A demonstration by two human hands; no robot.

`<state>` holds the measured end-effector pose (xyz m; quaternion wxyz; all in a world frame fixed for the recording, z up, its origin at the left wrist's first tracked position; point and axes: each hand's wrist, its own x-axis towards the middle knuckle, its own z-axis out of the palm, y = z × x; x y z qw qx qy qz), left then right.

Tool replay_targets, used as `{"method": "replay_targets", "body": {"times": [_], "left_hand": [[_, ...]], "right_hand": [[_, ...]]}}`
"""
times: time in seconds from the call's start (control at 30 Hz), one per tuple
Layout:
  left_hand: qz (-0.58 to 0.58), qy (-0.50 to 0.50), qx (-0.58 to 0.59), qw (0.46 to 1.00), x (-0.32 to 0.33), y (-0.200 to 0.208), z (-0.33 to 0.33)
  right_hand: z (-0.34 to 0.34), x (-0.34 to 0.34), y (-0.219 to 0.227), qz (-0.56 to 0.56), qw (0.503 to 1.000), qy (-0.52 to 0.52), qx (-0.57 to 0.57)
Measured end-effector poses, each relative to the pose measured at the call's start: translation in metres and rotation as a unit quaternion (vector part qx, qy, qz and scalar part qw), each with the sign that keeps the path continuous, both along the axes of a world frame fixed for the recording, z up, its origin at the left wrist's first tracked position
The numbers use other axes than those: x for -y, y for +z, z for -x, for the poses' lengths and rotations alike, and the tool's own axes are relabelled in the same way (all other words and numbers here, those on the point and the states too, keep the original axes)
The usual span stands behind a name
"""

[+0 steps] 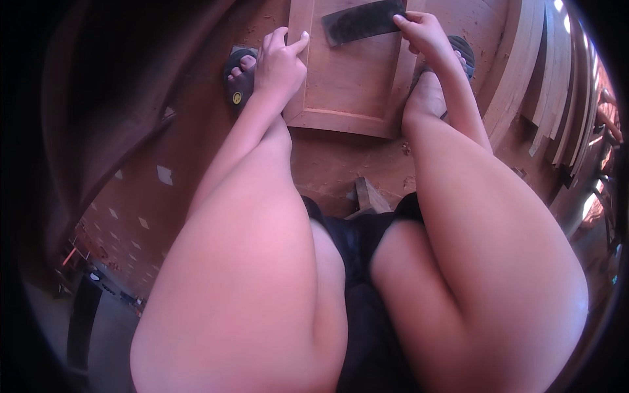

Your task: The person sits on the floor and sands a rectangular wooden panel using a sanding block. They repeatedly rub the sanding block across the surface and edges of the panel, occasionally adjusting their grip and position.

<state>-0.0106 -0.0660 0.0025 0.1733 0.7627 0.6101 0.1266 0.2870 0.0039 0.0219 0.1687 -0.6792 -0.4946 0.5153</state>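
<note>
Between my feet lies a wooden framed panel (347,98), a flat recessed board with a raised border. My right hand (424,33) pinches the right end of a dark rectangular sheet of sandpaper (362,23), thumb on top, above the panel. My left hand (280,60) is beside the panel's left border. Its thumb and forefinger stand apart, and nothing shows in it; whether it touches the wood I cannot tell.
Long curved wooden strips (557,85) stand stacked at the right. My feet, in dark sandals (240,85), flank the panel. A wooden block (370,198) shows between my thighs. The reddish floor (196,124) has light scraps and shavings. Dark cloth (105,98) hangs at the left.
</note>
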Motion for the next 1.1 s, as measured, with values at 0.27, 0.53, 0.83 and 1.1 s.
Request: {"method": "replay_targets", "body": {"times": [0.27, 0.53, 0.83, 1.1], "left_hand": [[-0.02, -0.009, 0.006, 1.0, -0.002, -0.009, 0.007], [-0.035, -0.023, -0.027, 0.999, -0.006, -0.004, 0.013], [-0.044, -0.032, -0.027, 0.998, -0.005, -0.006, 0.01], [-0.053, -0.041, -0.027, 0.997, -0.011, -0.006, 0.001]], "right_hand": [[0.009, 0.002, 0.013, 0.032, 0.996, 0.081, 0.02], [0.008, 0.018, 0.006, 0.094, 0.995, 0.04, -0.008], [0.006, 0.03, 0.018, 0.113, 0.985, 0.106, -0.07], [0.017, 0.033, 0.011, 0.126, 0.987, 0.095, -0.01]]}}
